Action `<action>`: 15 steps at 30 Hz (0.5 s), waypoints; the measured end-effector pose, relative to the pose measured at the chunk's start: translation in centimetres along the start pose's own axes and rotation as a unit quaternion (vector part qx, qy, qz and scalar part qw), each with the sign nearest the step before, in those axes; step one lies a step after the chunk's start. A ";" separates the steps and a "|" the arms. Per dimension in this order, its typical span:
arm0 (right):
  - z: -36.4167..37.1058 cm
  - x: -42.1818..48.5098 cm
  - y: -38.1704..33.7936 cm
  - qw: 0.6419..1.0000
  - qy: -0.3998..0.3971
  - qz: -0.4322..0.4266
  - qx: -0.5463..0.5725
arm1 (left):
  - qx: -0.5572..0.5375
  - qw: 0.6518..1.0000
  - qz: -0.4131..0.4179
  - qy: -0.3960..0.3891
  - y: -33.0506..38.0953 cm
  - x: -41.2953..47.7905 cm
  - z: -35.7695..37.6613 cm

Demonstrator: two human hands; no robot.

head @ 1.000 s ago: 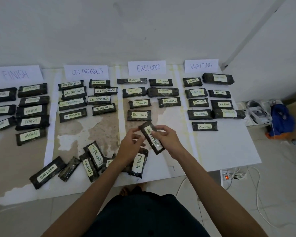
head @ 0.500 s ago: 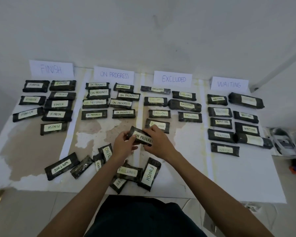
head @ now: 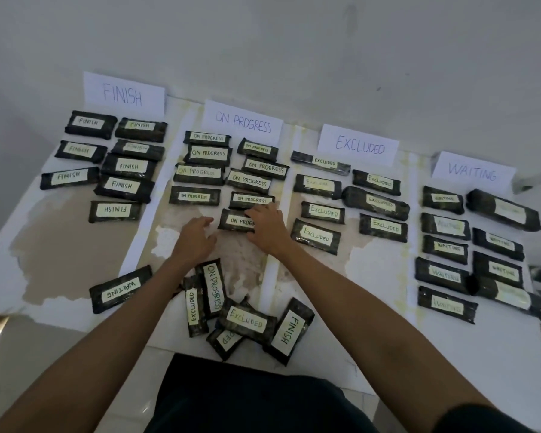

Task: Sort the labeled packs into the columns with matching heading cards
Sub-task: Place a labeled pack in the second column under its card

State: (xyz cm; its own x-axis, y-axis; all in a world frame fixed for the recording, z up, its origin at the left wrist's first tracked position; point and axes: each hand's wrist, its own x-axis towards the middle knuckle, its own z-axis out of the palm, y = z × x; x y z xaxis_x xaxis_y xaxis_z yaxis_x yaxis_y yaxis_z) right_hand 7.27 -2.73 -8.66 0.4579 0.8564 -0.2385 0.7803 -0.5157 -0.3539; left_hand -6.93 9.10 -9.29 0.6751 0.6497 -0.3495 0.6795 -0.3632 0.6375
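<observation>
Dark wrapped oblong ON PROGRESS pack (head: 235,220) with a pale label lies flat on the white, peeling bench (head: 381,276), lowest in the column under the white paper ON PROGRESS heading card (head: 242,121). It sits just below another pack with the same label. Right hand (head: 267,226) covers its right end, fingers curled over the far edge, thumb at the near edge, gripping it. Left hand (head: 194,237) sits just beside the left end, fingers loosely bent, holding nothing. At the near edge of the bench is a heap of dark unsorted packs (head: 247,321), overlapping.
</observation>
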 end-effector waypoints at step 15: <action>1.1 -4.4 -5.6 0.980 -0.107 0.097 0.138 | 0.033 0.998 0.057 -0.005 -2.9 -3.9 -1.3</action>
State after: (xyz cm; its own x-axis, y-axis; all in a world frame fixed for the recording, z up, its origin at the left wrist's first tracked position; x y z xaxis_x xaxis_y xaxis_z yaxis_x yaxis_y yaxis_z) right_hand 0.40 -3.58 -6.62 0.4633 0.7322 -0.4992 0.5290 -0.6805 -0.5070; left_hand -11.96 8.48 -8.90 0.7514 0.5951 -0.2850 0.6160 -0.4778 0.6263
